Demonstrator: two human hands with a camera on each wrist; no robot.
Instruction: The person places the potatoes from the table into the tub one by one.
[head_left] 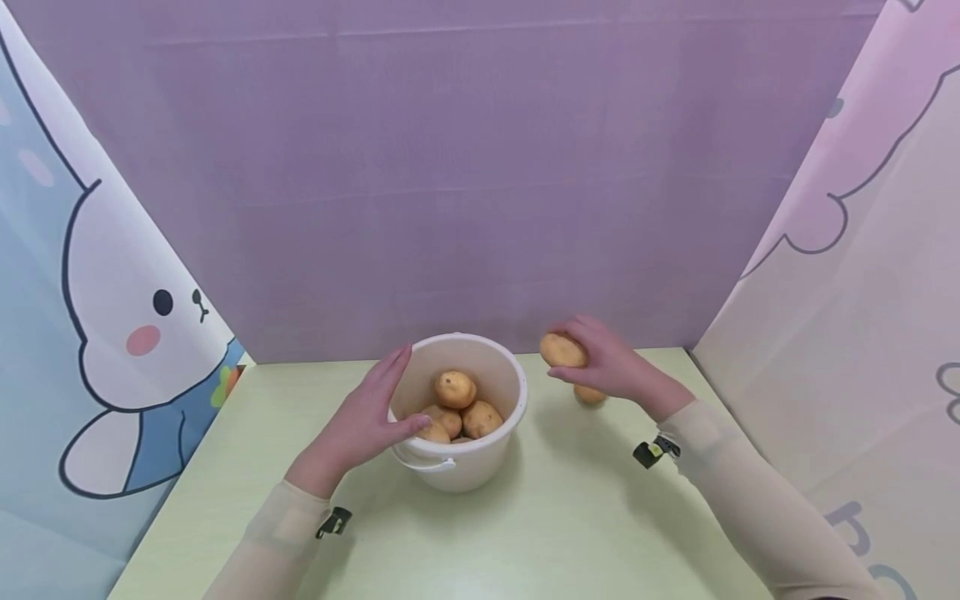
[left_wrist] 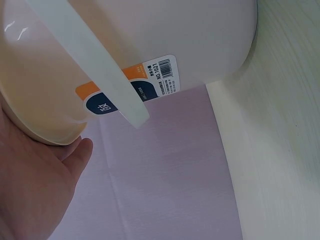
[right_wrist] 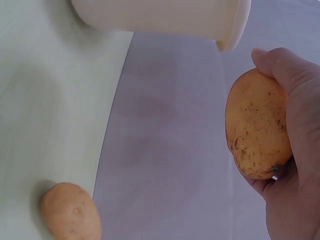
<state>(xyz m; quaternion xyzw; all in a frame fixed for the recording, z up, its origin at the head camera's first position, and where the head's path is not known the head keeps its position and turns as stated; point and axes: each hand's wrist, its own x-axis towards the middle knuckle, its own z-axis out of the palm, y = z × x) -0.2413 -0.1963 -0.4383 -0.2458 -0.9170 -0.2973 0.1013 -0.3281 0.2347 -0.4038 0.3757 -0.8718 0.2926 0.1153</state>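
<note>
My pale green table (head_left: 570, 517), with two things on it.
A white bucket (head_left: 480, 462) stands near its middle; one loose potato (head_left: 590, 395) lies to its right, well apart from the bucket.

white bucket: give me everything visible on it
The white bucket looks like smooth plastic, round, open-topped, upright on the pale green table. A white bail handle hangs down against its outer wall. A label with an orange and dark blue patch and a barcode sticks to the side. Inside lie several potatoes, piled below the rim. The left hand rests against its left side, thumb at the rim. The right hand holds another potato clear of it.
</note>
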